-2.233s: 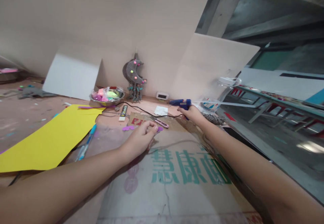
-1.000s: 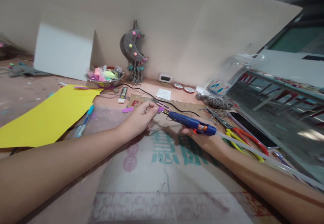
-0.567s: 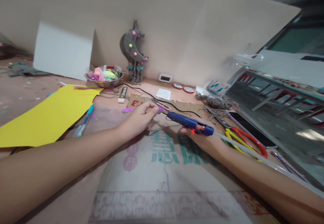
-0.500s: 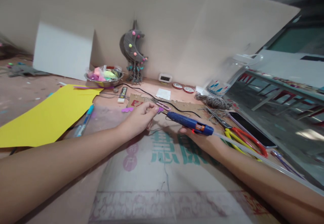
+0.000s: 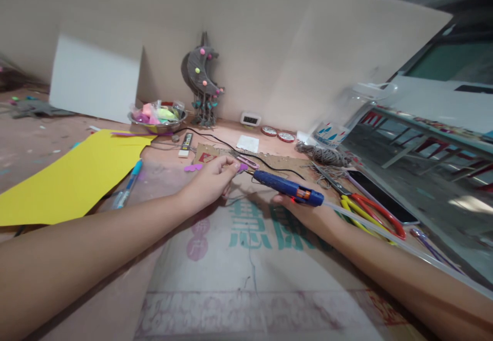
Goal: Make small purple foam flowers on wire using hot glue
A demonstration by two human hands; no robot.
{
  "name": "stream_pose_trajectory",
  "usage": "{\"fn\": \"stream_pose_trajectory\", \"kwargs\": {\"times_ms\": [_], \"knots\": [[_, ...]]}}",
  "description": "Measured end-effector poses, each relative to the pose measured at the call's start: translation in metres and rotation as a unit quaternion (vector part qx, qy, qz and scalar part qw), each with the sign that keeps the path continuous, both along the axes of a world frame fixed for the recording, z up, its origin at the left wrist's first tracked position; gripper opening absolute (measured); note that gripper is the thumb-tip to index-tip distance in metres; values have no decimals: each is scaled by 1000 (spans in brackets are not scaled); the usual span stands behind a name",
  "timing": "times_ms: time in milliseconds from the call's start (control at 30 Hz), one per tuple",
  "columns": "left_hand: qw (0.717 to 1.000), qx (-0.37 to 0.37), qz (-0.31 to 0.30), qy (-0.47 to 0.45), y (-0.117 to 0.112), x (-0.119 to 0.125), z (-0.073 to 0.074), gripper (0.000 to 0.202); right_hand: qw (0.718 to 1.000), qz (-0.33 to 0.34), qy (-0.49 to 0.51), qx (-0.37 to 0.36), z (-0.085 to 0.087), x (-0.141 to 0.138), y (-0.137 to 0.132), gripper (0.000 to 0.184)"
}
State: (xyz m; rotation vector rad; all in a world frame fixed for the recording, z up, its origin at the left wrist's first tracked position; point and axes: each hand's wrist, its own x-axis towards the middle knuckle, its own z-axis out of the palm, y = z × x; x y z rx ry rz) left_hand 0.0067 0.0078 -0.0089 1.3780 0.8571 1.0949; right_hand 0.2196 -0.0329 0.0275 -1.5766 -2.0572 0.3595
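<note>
My right hand (image 5: 290,203) is wrapped round a blue hot glue gun (image 5: 287,186), with a red light glowing on it and a long clear glue stick (image 5: 370,224) trailing from its back. The gun's nozzle points left at a small purple paper piece (image 5: 242,167). My left hand (image 5: 213,179) pinches that piece between thumb and fingers, just above the printed cardboard (image 5: 215,274). Whether the nozzle touches the paper I cannot tell. Another purple scalloped piece (image 5: 192,168) lies left of my left hand.
Yellow paper (image 5: 77,176) and a blue pen (image 5: 130,182) lie left. Behind stand a bowl of coloured clay (image 5: 157,117), a grey moon ornament (image 5: 201,74) and a small clock (image 5: 250,119). Scissors (image 5: 370,210), a phone (image 5: 381,196), grey yarn (image 5: 323,153) and a plastic jug (image 5: 339,120) are right.
Both hands, the glue gun and the purple piece stay almost where they were. The whole view has shifted very slightly.
</note>
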Motion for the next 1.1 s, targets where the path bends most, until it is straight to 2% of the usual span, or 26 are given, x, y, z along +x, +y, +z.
{"fn": "stream_pose_trajectory", "kwargs": {"times_ms": [200,633,1100], "knots": [[1000,0,2,-6,1,0,-1,25,1000,6,21,2,-6,3,2,20],[1000,1,1,-4,1,-1,-1,24,1000,-7,22,-11,-4,1,1,24],[1000,-7,6,-13,2,-1,0,20,1000,14,20,6,-8,7,3,23]]}}
